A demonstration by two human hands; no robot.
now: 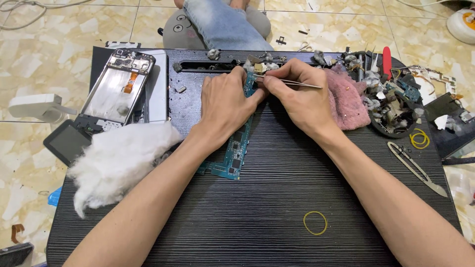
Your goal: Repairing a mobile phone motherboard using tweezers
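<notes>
Far left on the tiled floor (29, 163): white plastic gadget (34, 106), dark small screen (67, 142). On the black wood-grain worktop (277, 198): opened phone frame (118, 89) with orange flex, wad of white cotton (116, 160) just in front. Centre: green phone circuit board (236, 151) lying lengthwise, top end under both hands. Left hand (225, 101) pressing flat on board, fingers together, pinning rather than gripping. Right hand (302, 96) pinched shut on metal tweezers (292, 83), tips at board's top edge near a small metal shield. Step judged: picking or prying a small part off the board's top; next move likely needs fine, steady tip control with board pinned. Right of hands: pink cloth (349, 101), round tray of scrap parts and cotton bits (391, 106), red-handled tool (387, 59), thread snips (415, 168), yellow rubber bands (419, 139), one more band (315, 222) near front. Beyond worktop: seated person's jeans (222, 24). Low worktop on beige marble-pattern floor.
</notes>
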